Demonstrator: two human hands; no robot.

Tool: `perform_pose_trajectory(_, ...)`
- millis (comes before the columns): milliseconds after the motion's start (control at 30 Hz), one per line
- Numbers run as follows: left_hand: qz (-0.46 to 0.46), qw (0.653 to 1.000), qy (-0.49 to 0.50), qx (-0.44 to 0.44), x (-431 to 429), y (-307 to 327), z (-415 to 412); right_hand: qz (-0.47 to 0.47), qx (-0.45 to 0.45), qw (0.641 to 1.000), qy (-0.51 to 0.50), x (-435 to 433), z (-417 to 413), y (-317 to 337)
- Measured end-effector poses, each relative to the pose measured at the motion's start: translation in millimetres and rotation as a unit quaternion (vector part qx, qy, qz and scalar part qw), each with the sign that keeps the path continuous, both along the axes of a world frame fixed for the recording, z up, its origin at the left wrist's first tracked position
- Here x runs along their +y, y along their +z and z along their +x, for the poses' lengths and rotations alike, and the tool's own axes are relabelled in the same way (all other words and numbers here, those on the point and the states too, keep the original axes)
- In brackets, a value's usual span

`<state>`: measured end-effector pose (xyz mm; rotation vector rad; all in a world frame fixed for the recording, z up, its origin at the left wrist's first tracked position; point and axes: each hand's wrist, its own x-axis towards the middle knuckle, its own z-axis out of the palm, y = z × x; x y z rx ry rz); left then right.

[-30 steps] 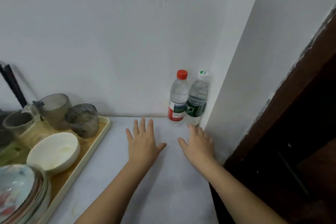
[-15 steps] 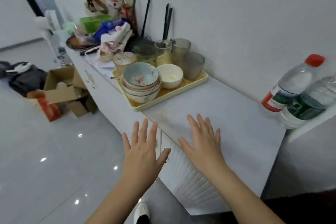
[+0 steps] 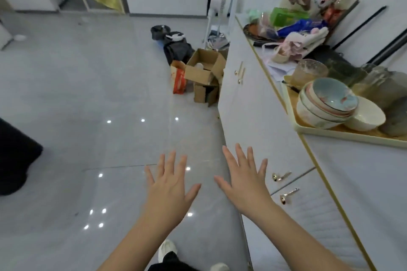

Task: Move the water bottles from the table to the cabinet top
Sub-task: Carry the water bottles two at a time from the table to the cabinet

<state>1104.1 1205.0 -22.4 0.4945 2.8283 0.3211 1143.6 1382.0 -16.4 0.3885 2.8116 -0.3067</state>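
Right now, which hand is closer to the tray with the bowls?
The right hand. It hovers by the cabinet front, below and left of the tray. The left hand is farther left, over the floor.

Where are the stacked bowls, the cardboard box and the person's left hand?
Stacked bowls [image 3: 330, 103]: head view, inside of the top blue bowl.
Cardboard box [image 3: 203, 68]: head view, on its open flaps.
Left hand [image 3: 169, 187]: head view, back of the hand.
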Motion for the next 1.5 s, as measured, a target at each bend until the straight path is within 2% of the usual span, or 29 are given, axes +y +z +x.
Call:
perform_pose_trajectory(267, -0.054, 0.992, 0.107, -0.042, -111.4, -13.0, -10.2, -0.006, -0.044, 0.992, 0.115, -100.7, -53.2, -15.7)
perform_pose_trajectory(433, -0.055, 0.975, 0.207, -0.062, -169.2, -17.6, -1.1, -0.011, -0.073, 0.972, 0.222, -166.4, -81.1, -23.2)
perform_pose_trajectory(567, -0.025, 0.922, 0.374, -0.099, -213.8, -29.3, 18.2, -0.004, -0.092, 0.921, 0.379, -237.9, -118.3, -30.3)
perform_pose_trajectory(733, -0.031, 0.916, 0.390, -0.090, -221.7, -32.3, 26.1, 0.007, -0.105, 0.908, 0.406, -247.4, -120.7, -39.7)
perform_pose_trajectory(933, -0.008, 0.844, 0.528, -0.093, -230.8, -35.5, 24.3, 0.031, -0.091, 0.824, 0.559, -295.3, -159.1, -46.2)
perform_pose_trajectory(1200, 0.016, 0.785, 0.610, -0.112, -227.2, -37.2, 1.2, 0.043, -0.078, 0.756, 0.649, -318.6, -193.6, -49.4)
perform_pose_trajectory(1500, 0.015, 0.765, 0.635, -0.111, -232.6, -40.9, -23.9, 0.051, -0.062, 0.726, 0.683, -335.6, -226.2, -51.3)
